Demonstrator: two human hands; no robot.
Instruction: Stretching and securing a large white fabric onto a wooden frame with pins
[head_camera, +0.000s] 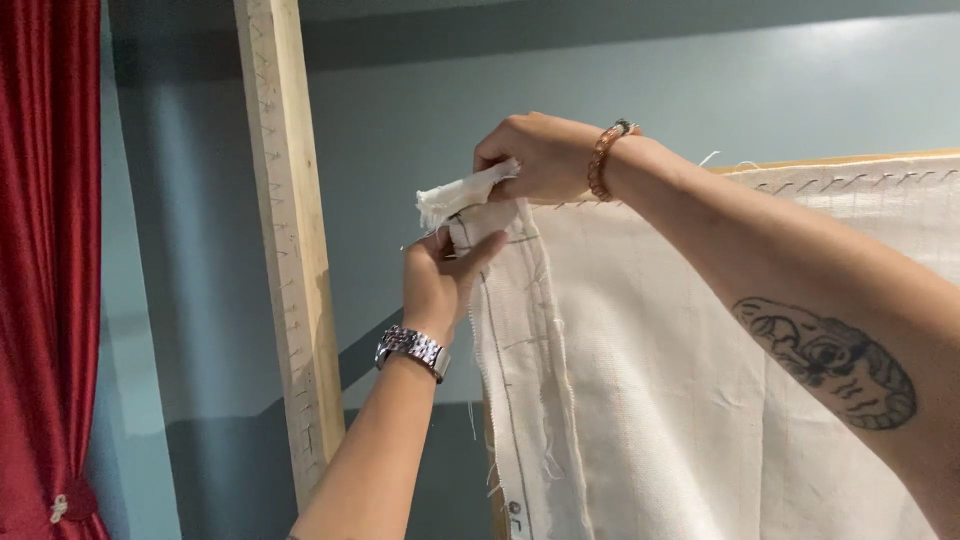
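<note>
Cloth: I am holding the cream-white, coarse-woven fabric sheet (650, 380) by its top corner; it is hanging below and to the right of both my hands, stretched along a pale wooden frame bar (850, 160).
Right hand: my right hand (535, 155), with a brown bead bracelet (600, 160) at the wrist, is closing in a fist on the bunched corner of the cloth, which is sticking out to its left.
Left hand: my left hand (440, 280), wearing a silver metal link watch (412, 350), is pinching the frayed side edge just under the right hand, fingers together on the cloth.
Handling: I am judging it light, soft and limp, rough enough not to slip; the edge is fraying, loose threads dangling, so the doubled hem is looking like the firmer hold.
Textures: faint grid lines are running through the weave, and a row of slanted stitches or staples is following the top edge.
Surroundings: an upright pale wooden beam (290, 250) is standing left of my left hand, a shiny red curtain (45, 250) farther left, a grey-blue wall (400, 100) behind.
</note>
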